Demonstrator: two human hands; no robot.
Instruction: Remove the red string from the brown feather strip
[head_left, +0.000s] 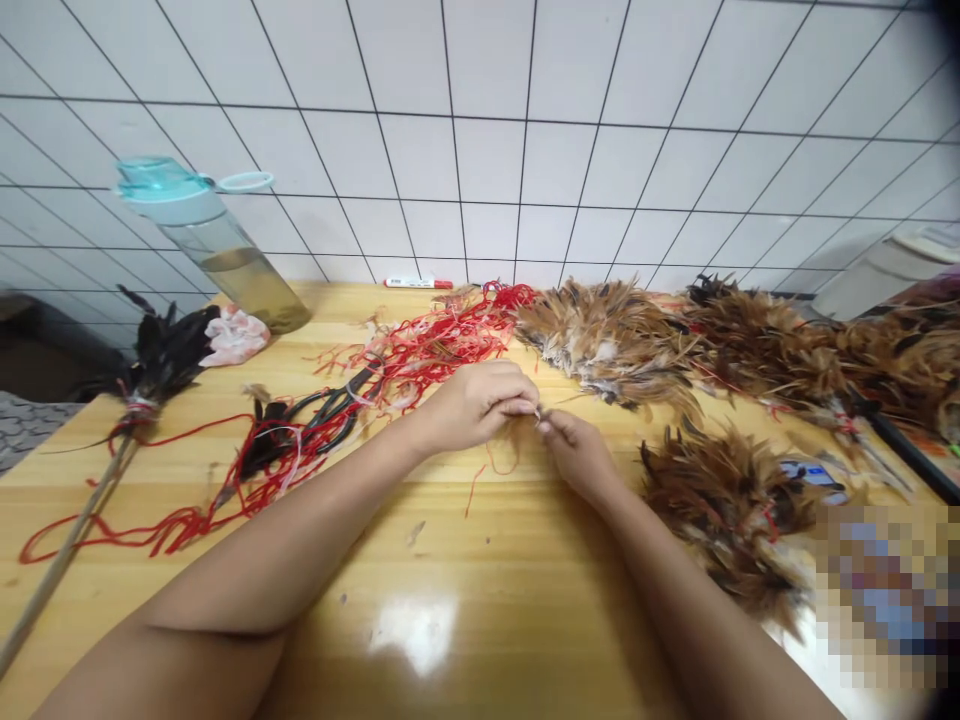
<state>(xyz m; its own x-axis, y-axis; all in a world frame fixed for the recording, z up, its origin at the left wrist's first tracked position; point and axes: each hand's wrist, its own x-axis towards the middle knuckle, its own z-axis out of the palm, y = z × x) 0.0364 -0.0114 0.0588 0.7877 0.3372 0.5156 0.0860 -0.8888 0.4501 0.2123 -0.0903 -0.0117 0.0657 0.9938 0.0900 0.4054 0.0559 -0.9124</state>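
My left hand [484,405] is closed in a pinch at the middle of the table. Opposite it, my right hand [581,455] also pinches, and the fingertips of the two hands almost meet. A tiny pale bit shows between them, too small to name. Below my left hand hangs a thin red string [474,490] with a small loop; its upper end is hidden by the fingers. Behind the hands lies a tangle of red strings [450,335]. A fan of brown feathers [611,335] is just beyond my right hand, and a tied feather bunch [727,500] rests right of it.
Dark-handled scissors [330,405] lie among red strings at left. A black feather duster [169,360] on a stick, crumpled tissue [234,335] and a tilted-looking water bottle [240,275] stand farther left. A marker [418,284] lies by the tiled wall [487,160]. More feathers [892,350] cover the right.
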